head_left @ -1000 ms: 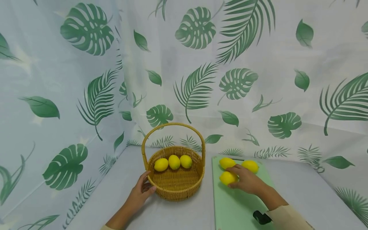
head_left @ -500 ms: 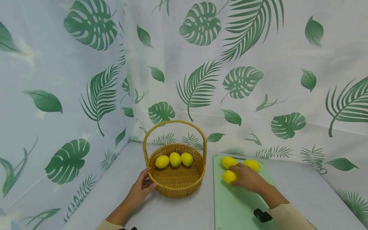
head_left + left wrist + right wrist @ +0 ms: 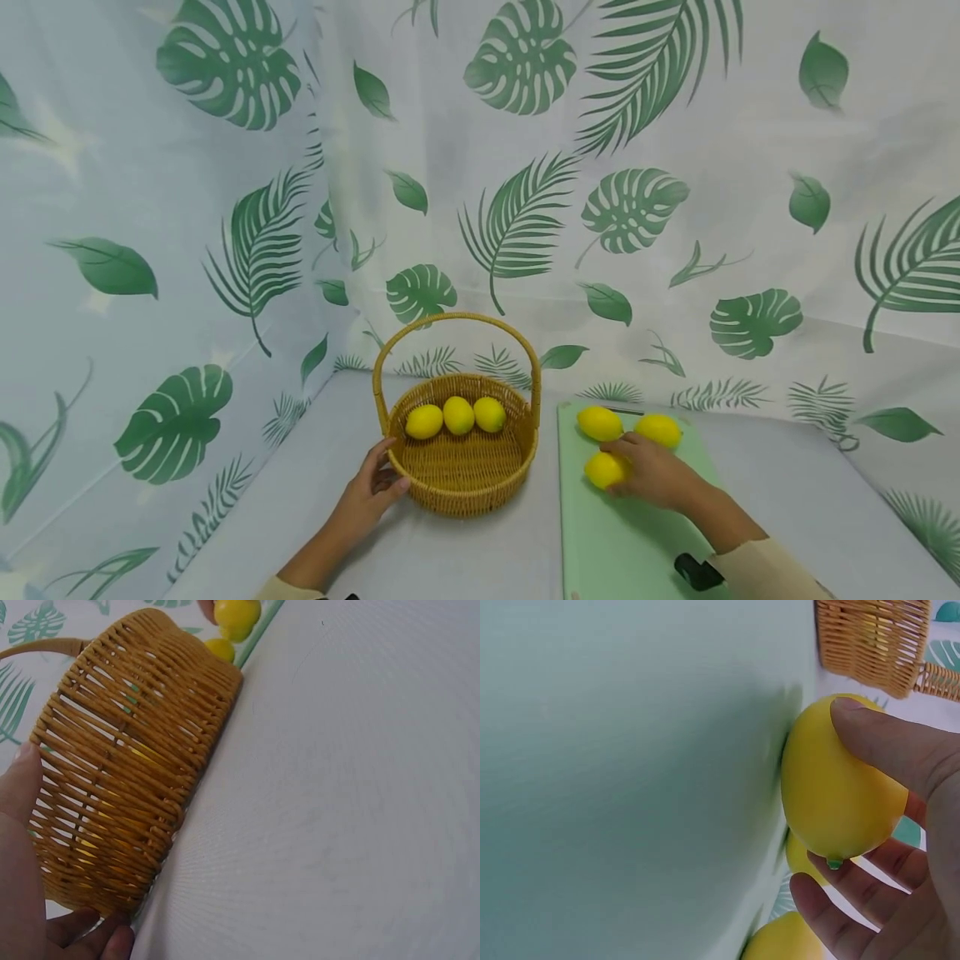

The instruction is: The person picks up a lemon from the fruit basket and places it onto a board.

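A wicker basket with a tall arched handle holds three yellow lemons in a row at its back. My left hand holds its left side, thumb near the rim and fingers low on the weave, as the left wrist view shows. On the right, my right hand grips another lemon between thumb and fingers, over the pale green board. Whether this lemon touches the board is hard to tell. Behind it lie a left lemon and a right lemon.
The basket and board stand side by side on a white tabletop, with a narrow gap between them. Leaf-printed curtains close off the back and the left side. A black strap piece sits at my right cuff.
The gripped lemon and my right hand have come slightly nearer me, away from the two lemons behind. My left hand stays at the basket; the head view has shifted a little.
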`<state>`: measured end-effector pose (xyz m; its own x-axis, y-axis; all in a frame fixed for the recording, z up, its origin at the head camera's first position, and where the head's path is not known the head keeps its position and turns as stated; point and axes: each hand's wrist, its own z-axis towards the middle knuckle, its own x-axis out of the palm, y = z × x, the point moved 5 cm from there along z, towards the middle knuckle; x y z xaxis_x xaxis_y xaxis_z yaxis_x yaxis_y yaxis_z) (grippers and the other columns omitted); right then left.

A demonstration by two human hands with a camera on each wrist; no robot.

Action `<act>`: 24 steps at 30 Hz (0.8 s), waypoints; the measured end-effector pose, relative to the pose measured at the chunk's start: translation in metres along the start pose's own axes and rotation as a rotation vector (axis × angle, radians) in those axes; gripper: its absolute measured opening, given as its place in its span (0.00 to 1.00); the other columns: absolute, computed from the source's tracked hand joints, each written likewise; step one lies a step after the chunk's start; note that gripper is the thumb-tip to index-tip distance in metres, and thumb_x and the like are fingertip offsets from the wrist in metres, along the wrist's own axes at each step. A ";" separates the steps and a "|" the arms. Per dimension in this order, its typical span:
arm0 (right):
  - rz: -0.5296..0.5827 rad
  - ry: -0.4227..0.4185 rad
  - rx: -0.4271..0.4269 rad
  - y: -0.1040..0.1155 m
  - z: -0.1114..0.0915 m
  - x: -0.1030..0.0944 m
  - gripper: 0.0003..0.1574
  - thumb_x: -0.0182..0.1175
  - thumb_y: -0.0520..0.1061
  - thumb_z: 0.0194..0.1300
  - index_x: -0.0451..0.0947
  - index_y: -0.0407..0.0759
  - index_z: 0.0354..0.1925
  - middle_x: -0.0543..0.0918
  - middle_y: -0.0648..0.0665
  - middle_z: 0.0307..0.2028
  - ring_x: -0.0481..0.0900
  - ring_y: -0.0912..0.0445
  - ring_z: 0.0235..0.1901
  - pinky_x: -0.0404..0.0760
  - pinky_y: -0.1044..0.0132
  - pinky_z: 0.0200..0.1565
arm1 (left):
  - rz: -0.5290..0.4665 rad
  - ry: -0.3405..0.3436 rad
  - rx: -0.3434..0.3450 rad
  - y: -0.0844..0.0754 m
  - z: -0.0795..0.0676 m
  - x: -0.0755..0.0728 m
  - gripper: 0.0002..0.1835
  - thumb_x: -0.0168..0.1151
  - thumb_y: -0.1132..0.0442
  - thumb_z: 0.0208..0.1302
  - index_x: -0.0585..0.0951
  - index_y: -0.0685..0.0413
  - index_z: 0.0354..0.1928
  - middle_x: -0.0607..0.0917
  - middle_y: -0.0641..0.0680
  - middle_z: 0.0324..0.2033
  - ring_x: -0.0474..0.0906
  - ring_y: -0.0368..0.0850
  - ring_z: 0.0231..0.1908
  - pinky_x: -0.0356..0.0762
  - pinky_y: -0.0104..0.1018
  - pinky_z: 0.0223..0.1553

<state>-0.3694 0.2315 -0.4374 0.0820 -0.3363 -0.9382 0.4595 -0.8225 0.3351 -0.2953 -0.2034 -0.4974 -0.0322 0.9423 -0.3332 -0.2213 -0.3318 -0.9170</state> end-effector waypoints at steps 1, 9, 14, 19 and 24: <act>0.000 0.003 0.001 0.000 -0.001 0.000 0.41 0.76 0.57 0.49 0.77 0.44 0.59 0.77 0.42 0.55 0.75 0.45 0.51 0.73 0.42 0.53 | 0.002 0.002 0.000 0.000 0.000 0.000 0.38 0.65 0.51 0.66 0.58 0.39 0.74 0.65 0.65 0.68 0.72 0.56 0.59 0.70 0.52 0.59; -0.004 -0.006 -0.019 0.001 -0.006 0.000 0.41 0.75 0.57 0.51 0.76 0.43 0.60 0.76 0.44 0.53 0.75 0.49 0.47 0.75 0.46 0.51 | 0.024 -0.002 -0.005 0.002 0.000 0.001 0.39 0.64 0.49 0.66 0.57 0.37 0.74 0.64 0.64 0.68 0.72 0.55 0.59 0.70 0.52 0.59; 0.012 0.011 0.010 -0.001 -0.006 0.000 0.43 0.75 0.57 0.50 0.75 0.44 0.61 0.75 0.44 0.55 0.75 0.48 0.49 0.75 0.44 0.52 | 0.022 -0.007 -0.016 0.006 0.000 0.002 0.39 0.64 0.50 0.66 0.57 0.38 0.74 0.64 0.66 0.68 0.72 0.56 0.59 0.71 0.50 0.59; 0.011 0.003 0.015 -0.001 -0.005 0.001 0.42 0.75 0.57 0.50 0.76 0.43 0.60 0.76 0.44 0.55 0.75 0.48 0.49 0.74 0.43 0.53 | 0.031 -0.010 -0.015 0.006 0.000 0.001 0.38 0.64 0.51 0.66 0.57 0.38 0.74 0.65 0.66 0.67 0.74 0.55 0.57 0.73 0.49 0.57; 0.006 -0.008 0.010 -0.004 -0.005 0.003 0.38 0.76 0.59 0.48 0.78 0.46 0.55 0.77 0.49 0.49 0.75 0.52 0.44 0.76 0.48 0.50 | 0.031 -0.008 -0.011 0.004 0.001 0.002 0.39 0.64 0.50 0.66 0.57 0.38 0.74 0.65 0.65 0.67 0.74 0.55 0.57 0.74 0.48 0.56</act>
<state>-0.3666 0.2359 -0.4417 0.0783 -0.3450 -0.9353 0.4499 -0.8250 0.3420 -0.2970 -0.2028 -0.5017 -0.0467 0.9319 -0.3596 -0.2097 -0.3611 -0.9086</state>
